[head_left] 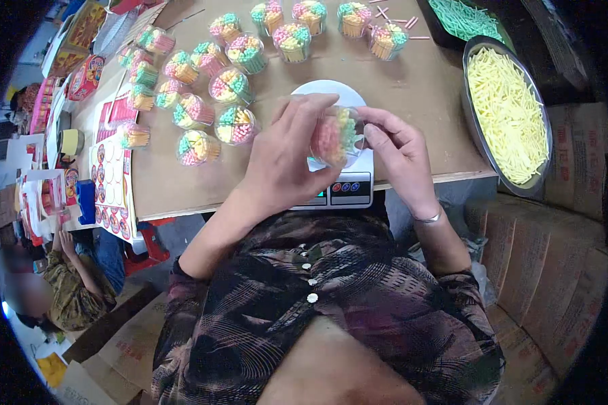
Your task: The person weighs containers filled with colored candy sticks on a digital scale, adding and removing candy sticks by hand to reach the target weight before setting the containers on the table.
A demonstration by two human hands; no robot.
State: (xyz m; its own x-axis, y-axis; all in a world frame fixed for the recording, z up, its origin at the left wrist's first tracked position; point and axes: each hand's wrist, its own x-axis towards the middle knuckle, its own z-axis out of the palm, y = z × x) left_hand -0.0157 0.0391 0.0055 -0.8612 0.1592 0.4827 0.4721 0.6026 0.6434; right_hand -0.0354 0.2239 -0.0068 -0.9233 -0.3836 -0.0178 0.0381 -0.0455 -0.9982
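Observation:
My left hand [282, 150] is wrapped round a clear plastic cup [333, 138] packed with pink, yellow and green sticks. The cup is tilted on its side, its open end toward the right. At that end my right hand [404, 156] pinches the clear plastic edge between thumb and forefinger; whether this is the rim or a separate lid I cannot tell. Both hands are above a digital kitchen scale [350, 196] with a round white plate [321, 86]. The hands and cup hide much of the plate and part of the scale's display.
Filled cups [244, 52] stand in groups over the table's left and far side. Loose pink sticks [412, 23] lie far right. A bowl of yellow sticks [507, 115] and a tray of green sticks [463, 19] are at right. Sticker sheets [113, 185] lie left; another person [81, 283] sits beyond.

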